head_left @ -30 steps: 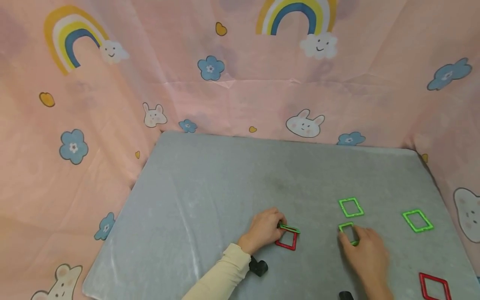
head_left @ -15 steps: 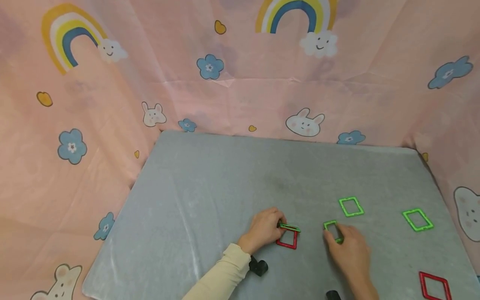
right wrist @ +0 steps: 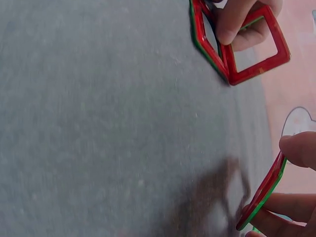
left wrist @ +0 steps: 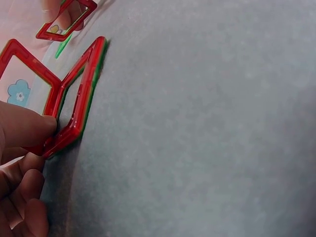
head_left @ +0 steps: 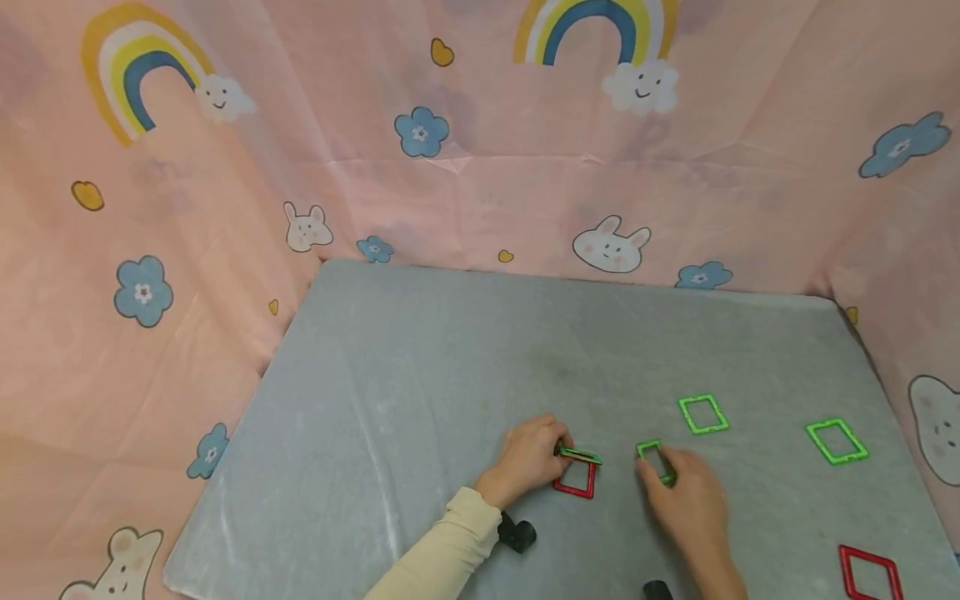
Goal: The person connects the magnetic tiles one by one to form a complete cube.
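My left hand pinches a pair of square magnetic tiles joined along one edge. One tile stands up from the mat, while the other tile lies flat; the left wrist view shows red faces and a green underside on the flat one. Level with that pair, to its right, my right hand holds a single magnetic tile by its edges, thumb against fingers. This tile is green on one side and red on the other, tilted above the mat with its shadow beside it. A gap separates it from the pair.
Behind the right hand lies a green square tile, with another green tile farther right. A red tile is near the front right. The grey mat ends at a pink patterned curtain behind and at both sides.
My right hand has moved left with its tile, closer to the joined pair, slowing in the last half second. My left hand and its tiles have stayed put.
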The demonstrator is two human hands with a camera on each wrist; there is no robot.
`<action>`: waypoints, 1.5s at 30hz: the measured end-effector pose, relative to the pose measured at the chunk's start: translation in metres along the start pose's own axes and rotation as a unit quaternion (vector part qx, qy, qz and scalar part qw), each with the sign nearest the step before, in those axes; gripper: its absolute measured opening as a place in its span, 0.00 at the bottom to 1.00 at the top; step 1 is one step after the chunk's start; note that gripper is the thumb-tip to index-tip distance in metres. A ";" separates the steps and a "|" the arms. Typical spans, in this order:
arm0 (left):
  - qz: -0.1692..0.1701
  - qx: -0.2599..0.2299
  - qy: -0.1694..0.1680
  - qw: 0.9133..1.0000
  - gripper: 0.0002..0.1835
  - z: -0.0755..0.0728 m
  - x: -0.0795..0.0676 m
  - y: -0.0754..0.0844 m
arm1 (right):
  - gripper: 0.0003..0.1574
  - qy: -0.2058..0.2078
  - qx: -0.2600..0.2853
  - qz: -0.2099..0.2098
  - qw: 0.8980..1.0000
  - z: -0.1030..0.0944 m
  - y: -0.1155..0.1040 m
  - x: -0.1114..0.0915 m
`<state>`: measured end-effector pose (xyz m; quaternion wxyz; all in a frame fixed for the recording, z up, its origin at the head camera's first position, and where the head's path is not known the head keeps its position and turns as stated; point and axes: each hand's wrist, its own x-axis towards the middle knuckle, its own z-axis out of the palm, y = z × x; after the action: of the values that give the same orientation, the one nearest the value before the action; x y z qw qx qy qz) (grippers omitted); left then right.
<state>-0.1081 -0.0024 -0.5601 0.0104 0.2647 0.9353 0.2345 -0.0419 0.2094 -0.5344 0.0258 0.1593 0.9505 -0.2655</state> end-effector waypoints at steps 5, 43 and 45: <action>-0.001 -0.001 0.002 1.000 0.05 0.000 0.000 0.000 | 0.31 -0.004 0.005 0.003 1.000 0.003 -0.005 -0.003; -0.007 0.014 0.009 1.000 0.04 0.003 0.001 -0.001 | 0.34 -0.076 0.072 0.021 0.994 0.014 -0.034 -0.008; -0.008 0.012 0.008 1.000 0.04 0.003 0.001 -0.001 | 0.32 -0.070 0.077 0.020 0.994 0.015 -0.034 -0.008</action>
<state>-0.1091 -0.0015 -0.5628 0.0011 0.2556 0.9401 0.2255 -0.0454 0.1717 -0.5287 0.0852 0.1606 0.9198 -0.3478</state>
